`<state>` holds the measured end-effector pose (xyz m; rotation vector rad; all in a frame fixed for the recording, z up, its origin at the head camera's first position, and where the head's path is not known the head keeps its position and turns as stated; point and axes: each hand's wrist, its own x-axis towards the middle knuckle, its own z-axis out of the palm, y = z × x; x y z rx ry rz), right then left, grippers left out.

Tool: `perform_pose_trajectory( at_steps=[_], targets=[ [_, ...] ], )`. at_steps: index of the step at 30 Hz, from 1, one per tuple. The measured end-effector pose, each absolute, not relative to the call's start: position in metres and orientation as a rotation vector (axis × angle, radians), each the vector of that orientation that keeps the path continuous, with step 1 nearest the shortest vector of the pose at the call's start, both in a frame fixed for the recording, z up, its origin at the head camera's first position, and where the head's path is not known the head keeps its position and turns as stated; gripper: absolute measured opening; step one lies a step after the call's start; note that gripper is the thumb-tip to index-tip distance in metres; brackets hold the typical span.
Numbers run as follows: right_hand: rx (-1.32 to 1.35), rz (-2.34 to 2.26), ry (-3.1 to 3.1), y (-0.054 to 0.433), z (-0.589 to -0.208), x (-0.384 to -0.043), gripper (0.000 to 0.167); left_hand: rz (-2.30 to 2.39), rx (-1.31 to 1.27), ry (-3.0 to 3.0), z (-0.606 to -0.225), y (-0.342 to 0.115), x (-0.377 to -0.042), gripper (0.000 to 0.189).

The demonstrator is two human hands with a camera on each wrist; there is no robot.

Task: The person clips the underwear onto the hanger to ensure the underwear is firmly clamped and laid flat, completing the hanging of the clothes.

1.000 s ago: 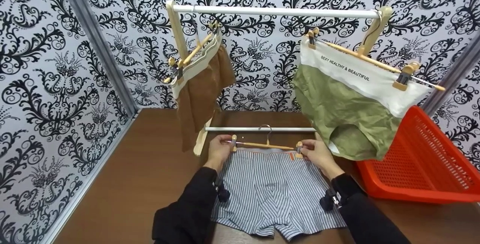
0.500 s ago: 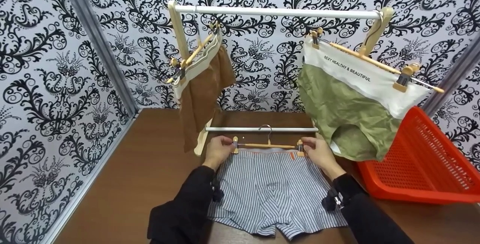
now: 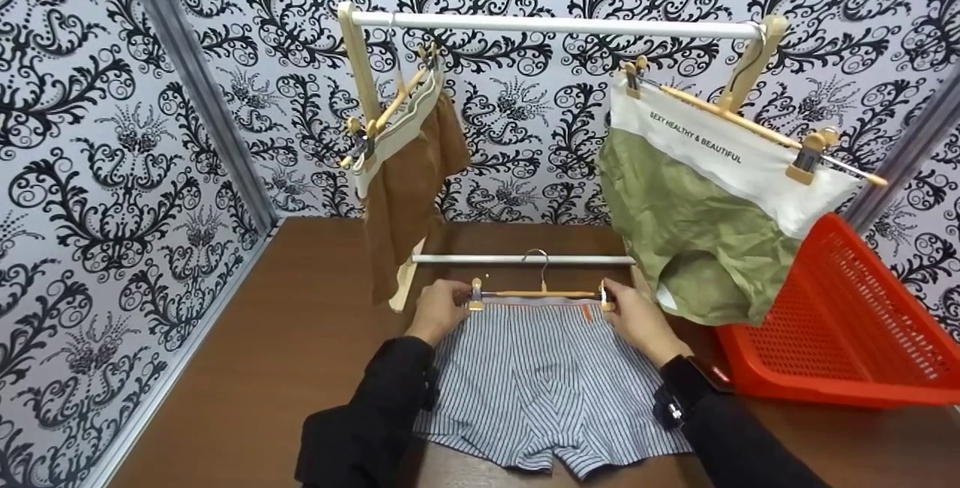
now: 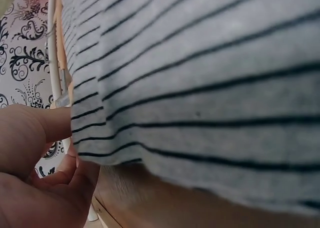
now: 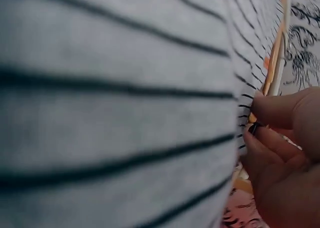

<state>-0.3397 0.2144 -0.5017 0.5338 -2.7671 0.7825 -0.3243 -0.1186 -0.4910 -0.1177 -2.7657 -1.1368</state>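
Observation:
Striped boxer shorts (image 3: 555,368) lie spread in front of me, waistband away from me, below a wooden clip hanger (image 3: 544,294). My left hand (image 3: 439,312) grips the hanger's left end by its clip (image 3: 476,295). At the other end, the thumb and fingers of my right hand (image 3: 637,319) pinch the right clip (image 3: 604,297). In the left wrist view, striped cloth covers my left fingertips (image 4: 62,170) in part. The right wrist view shows a yellow and black bit of clip (image 5: 253,123) between my right thumb and fingers.
Behind stands a rack with a white top bar (image 3: 555,24) and a lower bar (image 3: 480,258). Brown shorts (image 3: 409,196) hang at its left, green-and-white briefs (image 3: 690,218) at its right. A red plastic basket (image 3: 847,390) sits on the brown table (image 3: 247,368) at right.
Both hands and the hanger have shifted slightly to the right and down. The right clip has turned more edge-on. The hanging brown shorts have swung a little to the right.

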Motion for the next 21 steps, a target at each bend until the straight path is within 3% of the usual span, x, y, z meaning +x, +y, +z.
perform_pose_trajectory(
  at_steps=[13, 21],
  targets=[
    [0.423, 0.698, -2.75, 0.204, -0.499, -0.336, 0.049, -1.131, -0.229, -2.706, -0.503, -0.131, -0.328, 0.034],
    [0.405, 0.637, -2.703, 0.203, -0.504, -0.336, 0.046, -1.306, -0.145, -2.73, -0.502, -0.135, -0.327, 0.053]
  ],
)
